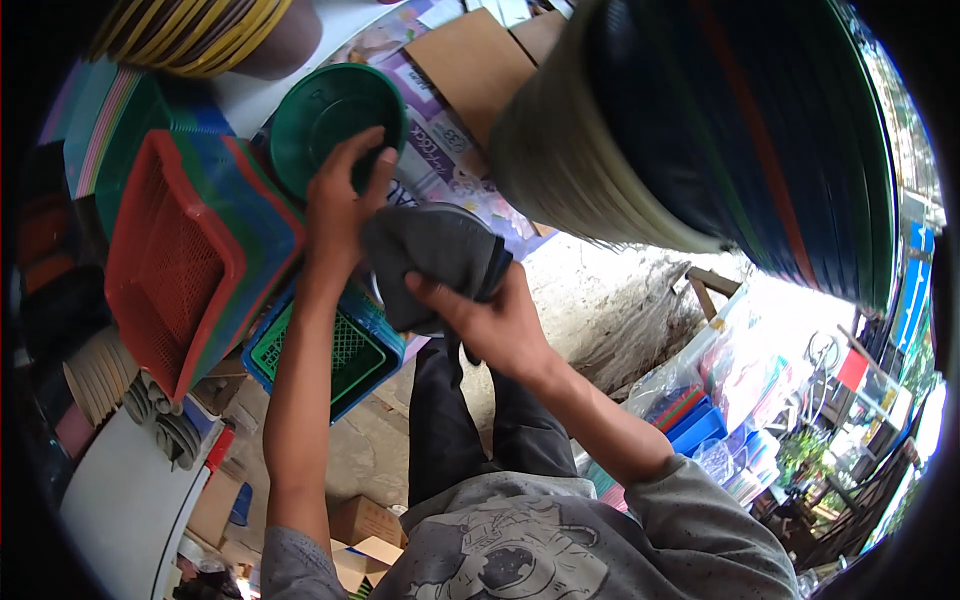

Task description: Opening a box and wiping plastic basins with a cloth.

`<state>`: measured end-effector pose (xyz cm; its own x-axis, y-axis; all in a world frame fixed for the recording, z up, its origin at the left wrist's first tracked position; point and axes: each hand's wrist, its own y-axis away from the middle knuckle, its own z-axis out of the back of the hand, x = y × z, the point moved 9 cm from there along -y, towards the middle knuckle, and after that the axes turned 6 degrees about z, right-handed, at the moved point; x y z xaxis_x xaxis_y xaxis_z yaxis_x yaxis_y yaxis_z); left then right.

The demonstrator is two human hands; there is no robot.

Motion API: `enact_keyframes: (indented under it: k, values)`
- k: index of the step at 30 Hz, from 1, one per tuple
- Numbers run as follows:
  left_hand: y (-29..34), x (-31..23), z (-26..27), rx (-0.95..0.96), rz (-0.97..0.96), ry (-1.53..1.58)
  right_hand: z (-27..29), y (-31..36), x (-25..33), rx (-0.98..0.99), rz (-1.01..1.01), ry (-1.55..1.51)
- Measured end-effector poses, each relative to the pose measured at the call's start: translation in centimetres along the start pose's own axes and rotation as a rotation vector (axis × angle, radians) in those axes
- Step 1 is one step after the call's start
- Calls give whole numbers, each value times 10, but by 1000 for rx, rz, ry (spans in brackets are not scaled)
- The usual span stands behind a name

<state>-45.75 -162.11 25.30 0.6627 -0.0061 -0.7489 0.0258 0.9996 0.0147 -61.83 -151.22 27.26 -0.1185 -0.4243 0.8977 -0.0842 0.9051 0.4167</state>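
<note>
A dark grey cloth (425,250) is bunched up in front of me, with a darker fold at its right side. My right hand (490,325) grips this cloth from the right, its thumb lying across the front. Just left of the cloth, my left hand (345,200) is raised with its fingers apart, over the near side of a round green plastic basin (330,105). Whether those fingers touch the basin I cannot tell. Something pale and rounded shows behind the cloth's upper edge, mostly hidden.
Stacked rectangular baskets, red (170,260) on top, stand at left. A green-and-blue basket (335,350) sits below my left forearm. Large nested tubs (640,130) loom at upper right. Cardboard (470,65) lies at the back, and blue bins (697,428) stand lower right.
</note>
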Motion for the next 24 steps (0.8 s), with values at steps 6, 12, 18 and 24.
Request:
enact_keyframes:
  k: [6, 12, 18, 24]
  values:
    - [-20, -120, 30, -56, -54, 624, 65, 74, 87, 83, 172, -195]
    - [-52, -233, 76, -73, -11, 518, 184, 142, 211, -374, 524, -351]
    - [-67, -281, 71, 66, 0, 190, 287, 102, 251, -508, 571, -222]
    - [-83, -288, 81, 59, -61, 46, 300, 65, 258, -540, 383, 241]
